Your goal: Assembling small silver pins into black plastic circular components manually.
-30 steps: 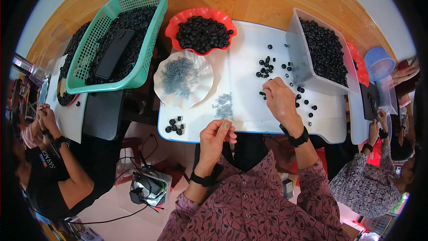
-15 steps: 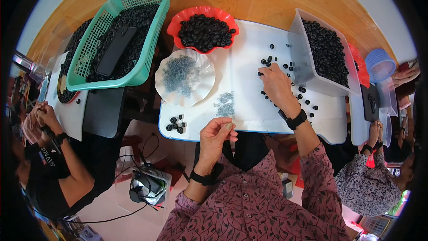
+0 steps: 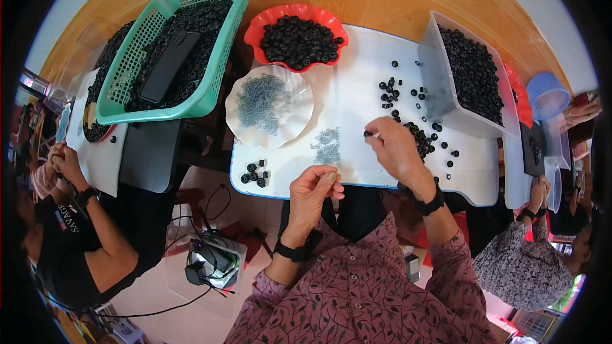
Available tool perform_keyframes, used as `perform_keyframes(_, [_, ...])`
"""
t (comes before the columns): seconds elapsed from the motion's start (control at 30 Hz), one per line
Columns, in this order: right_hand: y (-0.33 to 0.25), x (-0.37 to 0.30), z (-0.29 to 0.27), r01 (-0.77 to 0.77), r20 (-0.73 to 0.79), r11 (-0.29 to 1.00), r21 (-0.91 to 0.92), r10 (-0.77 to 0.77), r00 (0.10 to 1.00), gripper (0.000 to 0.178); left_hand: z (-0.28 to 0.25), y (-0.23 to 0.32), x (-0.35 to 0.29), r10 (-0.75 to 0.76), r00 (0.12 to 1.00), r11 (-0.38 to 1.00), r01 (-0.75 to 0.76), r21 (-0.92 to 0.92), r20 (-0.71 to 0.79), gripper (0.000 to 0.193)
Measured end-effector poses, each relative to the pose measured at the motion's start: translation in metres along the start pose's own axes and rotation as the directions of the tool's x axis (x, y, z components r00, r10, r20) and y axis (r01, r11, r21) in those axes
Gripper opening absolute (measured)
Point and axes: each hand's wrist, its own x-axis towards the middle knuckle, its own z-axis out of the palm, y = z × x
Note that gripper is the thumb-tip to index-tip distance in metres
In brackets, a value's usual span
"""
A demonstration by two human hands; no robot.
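Observation:
My right hand (image 3: 400, 150) is above the white tabletop, with a small black round part (image 3: 368, 134) pinched between thumb and fingertips. At the table's front edge my left hand (image 3: 312, 190) is closed in a pinch; whatever its fingertips hold is too small to make out. Between the hands and the plate lies a patch of tiny clear pieces (image 3: 327, 146). More of these clear pieces (image 3: 262, 103) are heaped on a white scalloped plate (image 3: 297, 129). Loose black parts (image 3: 417, 139) are scattered right of my right hand, and several black assembled parts (image 3: 254, 174) sit at the front left corner.
A red scalloped bowl (image 3: 343, 30) of black parts stands behind the plate. At right is a translucent bin (image 3: 446, 105) full of black parts; at left, a green basket (image 3: 217, 99) with a black phone (image 3: 169, 67). People work on both sides.
My right hand has come nearer and slightly left from the scattered parts, carrying a black part. My left hand keeps its pinch. The whole view has shifted slightly.

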Motion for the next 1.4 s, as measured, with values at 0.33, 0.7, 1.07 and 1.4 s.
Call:
perform_keyframes(0.33, [-0.003, -0.033, 0.032, -0.125, -0.104, 0.968, 0.216, 0.15, 0.983, 0.044, 0.004, 0.0, -0.004, 0.009, 1.0, 0.999, -0.009, 0.036, -0.024, 0.016])
perform_keyframes(0.7, [-0.004, -0.049, 0.039, -0.11, -0.174, 0.944, 0.31, 0.17, 0.97, 0.047, 0.007, 0.0, -0.011, -0.071, 0.997, 0.987, 0.071, -0.145, 0.002, 0.018])
perform_keyframes(1.07, [-0.047, -0.07, 0.026, -0.048, -0.229, 0.845, 0.533, 0.198, 0.953, 0.016, 0.013, 0.004, -0.015, -0.087, 0.995, 0.976, 0.095, -0.197, 0.053, 0.026])
perform_keyframes(1.4, [-0.057, -0.084, 0.03, -0.031, -0.201, 0.78, 0.625, 0.199, 0.959, 0.011, 0.026, -0.005, -0.013, -0.069, 0.996, 0.997, 0.07, -0.019, 0.062, 0.024])
